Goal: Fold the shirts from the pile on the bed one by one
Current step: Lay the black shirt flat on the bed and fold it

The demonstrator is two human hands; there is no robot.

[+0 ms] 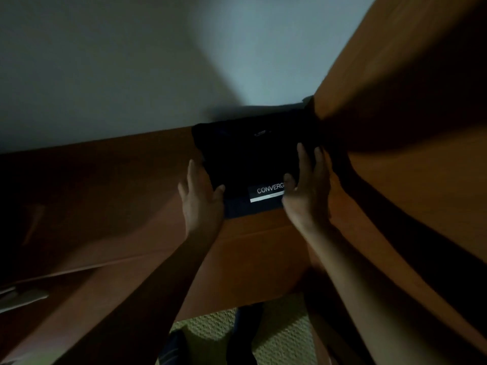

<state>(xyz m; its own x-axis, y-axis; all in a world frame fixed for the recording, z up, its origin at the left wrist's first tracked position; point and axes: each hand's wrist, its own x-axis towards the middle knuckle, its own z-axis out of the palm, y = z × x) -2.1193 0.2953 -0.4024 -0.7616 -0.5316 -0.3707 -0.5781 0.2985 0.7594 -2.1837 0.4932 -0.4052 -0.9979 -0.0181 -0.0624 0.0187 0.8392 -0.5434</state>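
In dim light a folded black shirt (253, 159) with a white "CONVERG" label lies high up on a wooden ledge (250, 246), on top of a folded dark blue garment (237, 209). My left hand (200, 193) lies against the shirt's left edge, fingers straight, thumb on the fabric. On the shirt's right edge sits my right hand (307, 185), with straight fingers pointing up and its thumb over the label. Both arms reach upward from below.
A brown wooden panel (395, 127) rises close on the right, touching the shirt's far corner. A pale wall (158, 61) is behind. Below, a greenish patterned cover (284, 335) shows with dark clothes (242, 335) on it.
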